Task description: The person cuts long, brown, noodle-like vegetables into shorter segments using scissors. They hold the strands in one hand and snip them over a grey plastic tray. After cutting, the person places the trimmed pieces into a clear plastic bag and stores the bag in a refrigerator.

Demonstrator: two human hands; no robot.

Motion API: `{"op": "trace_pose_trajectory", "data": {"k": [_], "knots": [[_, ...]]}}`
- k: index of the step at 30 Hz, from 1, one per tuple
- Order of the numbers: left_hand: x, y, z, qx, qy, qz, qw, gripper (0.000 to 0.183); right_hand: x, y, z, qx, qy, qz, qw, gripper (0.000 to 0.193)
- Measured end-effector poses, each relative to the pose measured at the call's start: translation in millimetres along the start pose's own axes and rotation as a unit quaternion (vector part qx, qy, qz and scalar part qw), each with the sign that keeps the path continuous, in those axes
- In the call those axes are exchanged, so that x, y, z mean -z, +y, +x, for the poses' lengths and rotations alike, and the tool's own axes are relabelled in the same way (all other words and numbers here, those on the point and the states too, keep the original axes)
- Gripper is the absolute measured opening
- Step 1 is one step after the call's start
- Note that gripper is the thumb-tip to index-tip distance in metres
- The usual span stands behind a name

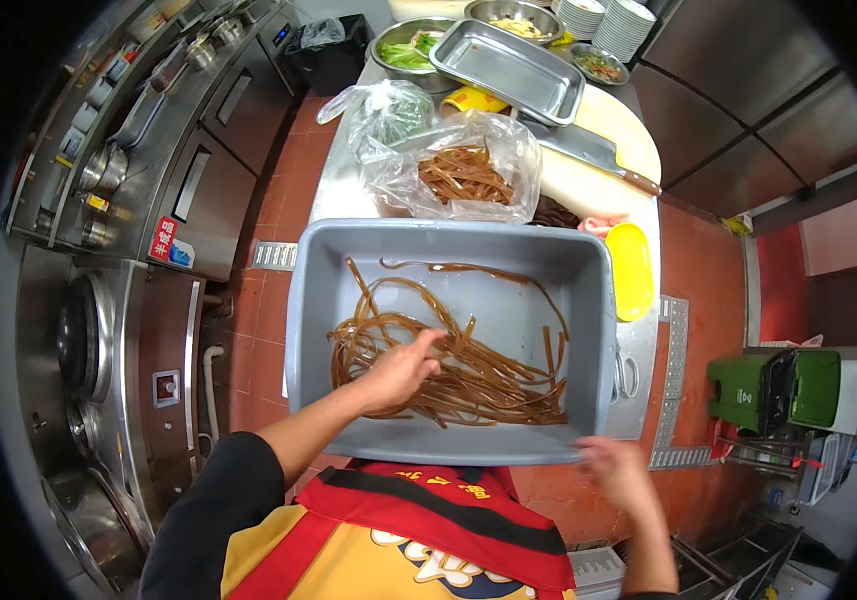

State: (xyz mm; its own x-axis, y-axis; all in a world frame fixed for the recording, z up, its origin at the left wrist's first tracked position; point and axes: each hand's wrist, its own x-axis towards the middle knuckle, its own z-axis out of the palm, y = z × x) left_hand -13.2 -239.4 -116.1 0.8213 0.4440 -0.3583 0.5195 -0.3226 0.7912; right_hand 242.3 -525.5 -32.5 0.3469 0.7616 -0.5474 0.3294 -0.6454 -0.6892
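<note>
A long steel counter (pixel 219 120) fills the left side, and out in the middle stands the table (pixel 639 395), red tiles showing on both flanks. Over on the right, a green bin (pixel 730 393) sits with its lid tipped up! On the near part of the table it's the big grey tub (pixel 594 330), and behind it, far and right, the pale board (pixel 644 135). Inside the tub lie the brown strips (pixel 494 378), long, wet and glossy, heaped in the near half, one strand curving along the far side. Just beyond the far rim, a clear bag (pixel 389 180) gapes open around more brown strips. Farther still, a steel tray (pixel 509 70) lies tilted, a bowl (pixel 383 50) of greens to its left. There's a broad knife (pixel 589 150) on the board, handle to the right, and a yellow dish (pixel 632 270) beside the tub's far right corner. Now the hands! The left hand (pixel 404 372) is down among the strips, index finger reaching right, the others curled; whether they pinch a strand, I cannot tell. The right hand (pixel 617 470) blurs beside the tub's near right corner, fingers bent; its grip and any contact with the rim, I cannot tell.
</note>
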Motion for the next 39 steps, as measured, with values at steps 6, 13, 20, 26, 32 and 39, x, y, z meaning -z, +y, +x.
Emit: {"op": "trace_pose_trajectory", "data": {"k": [6,13,20,26,32,39], "knots": [[18,-2,13,0.022,-0.011,-0.1,0.995,0.012,251,200,-124,-0.322,0.49,-0.339,0.736,0.053],[52,24,-17,0.053,0.076,-0.295,0.951,0.011,36,-12,62,0.09,0.302,-0.155,0.936,0.017],[92,33,-50,0.011,0.032,-0.165,0.986,0.02,-62,-7,209,0.03,0.273,-0.304,0.912,0.025],[32,-47,-47,0.056,-0.033,0.05,0.997,0.013,-69,-1,259,-0.04,0.215,-0.385,0.896,0.014],[-4,-67,-28,0.085,0.013,0.211,0.974,0.022,-53,-68,204,0.07,0.181,-0.306,0.932,0.017],[-39,-49,20,-0.033,0.043,0.332,0.942,0.026,-31,-106,131,0.16,0.138,-0.103,0.972,0.019]]}}
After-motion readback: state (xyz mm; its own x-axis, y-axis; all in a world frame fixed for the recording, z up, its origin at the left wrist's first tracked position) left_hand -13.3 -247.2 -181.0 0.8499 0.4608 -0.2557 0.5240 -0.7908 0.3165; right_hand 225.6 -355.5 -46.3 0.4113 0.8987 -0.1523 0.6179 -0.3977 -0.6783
